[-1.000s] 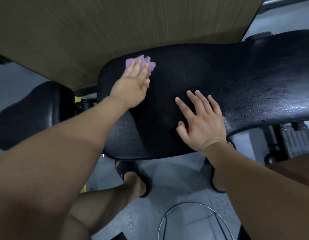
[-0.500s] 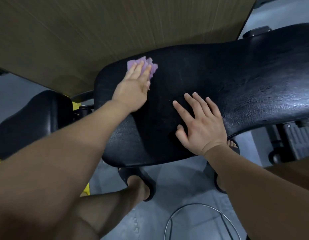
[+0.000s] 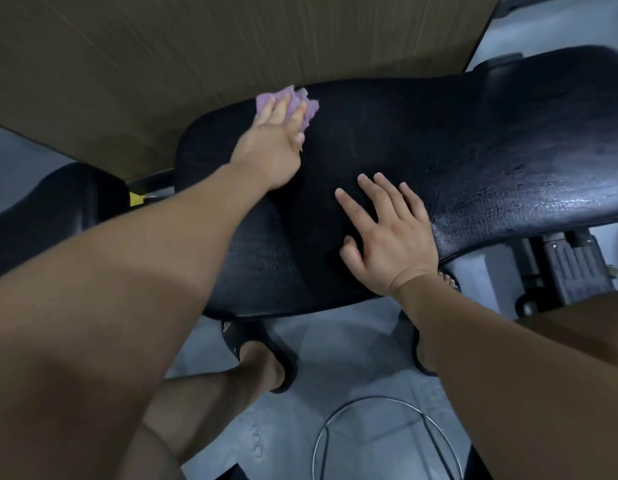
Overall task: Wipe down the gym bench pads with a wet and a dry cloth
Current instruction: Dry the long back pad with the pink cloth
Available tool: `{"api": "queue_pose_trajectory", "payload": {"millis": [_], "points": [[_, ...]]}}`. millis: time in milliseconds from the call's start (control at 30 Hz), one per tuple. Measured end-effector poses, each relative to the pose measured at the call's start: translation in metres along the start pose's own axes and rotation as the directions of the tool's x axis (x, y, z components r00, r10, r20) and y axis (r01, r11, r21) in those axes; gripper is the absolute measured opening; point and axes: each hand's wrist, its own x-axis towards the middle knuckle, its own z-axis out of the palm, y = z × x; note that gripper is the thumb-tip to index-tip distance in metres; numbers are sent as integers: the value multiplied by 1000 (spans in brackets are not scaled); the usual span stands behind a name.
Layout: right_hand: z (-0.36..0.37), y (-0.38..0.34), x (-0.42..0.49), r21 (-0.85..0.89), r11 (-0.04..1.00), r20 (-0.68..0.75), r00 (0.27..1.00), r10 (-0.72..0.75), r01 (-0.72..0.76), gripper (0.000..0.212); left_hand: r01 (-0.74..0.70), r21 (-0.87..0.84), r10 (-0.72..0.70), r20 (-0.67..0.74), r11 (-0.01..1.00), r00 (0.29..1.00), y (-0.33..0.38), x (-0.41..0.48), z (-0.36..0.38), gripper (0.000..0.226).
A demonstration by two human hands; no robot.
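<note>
At the pad's (image 3: pixel 473 140) far edge, close under a brown board (image 3: pixel 231 39): left hand (image 3: pixel 273 147) pressed flat on a purple cloth (image 3: pixel 312 107), fingers straight and close together, not curled round it. Cloth bunched, mostly covered, poking out past the fingertips and just over the pad's rim. Nearer the middle of the same black pad: right hand (image 3: pixel 387 244) laid palm down, 5 fingers spread apart, holding nothing, well apart from the cloth. Cracked, shiny surface on the pad's right part (wet or merely worn, cannot tell). Off to the left, a 2nd black pad (image 3: pixel 58 209), apart from both hands. Below the pad, grey floor (image 3: pixel 352 348) with 2 feet in black sandals (image 3: pixel 262 355). At the bottom, part of a wire ring (image 3: pixel 335 427); too little shown to say whether basket rim or stand.
</note>
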Motion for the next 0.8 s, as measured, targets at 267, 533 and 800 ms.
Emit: {"api": "queue_pose_trajectory", "payload": {"millis": [267, 533, 800], "points": [[-3, -2, -3, -24, 1000, 41, 999, 17, -16, 67, -28, 5, 28, 32, 1000, 999, 12, -98, 29, 59], [-6, -3, -3, -5, 1000, 38, 999, 25, -25, 66, -2, 27, 2, 20, 1000, 1000, 30, -188, 68, 60], [-4, -1, 0, -8, 1000, 32, 999, 20, -19, 66, 27, 71, -27, -5, 997, 1000, 11, -128, 58, 60]]}}
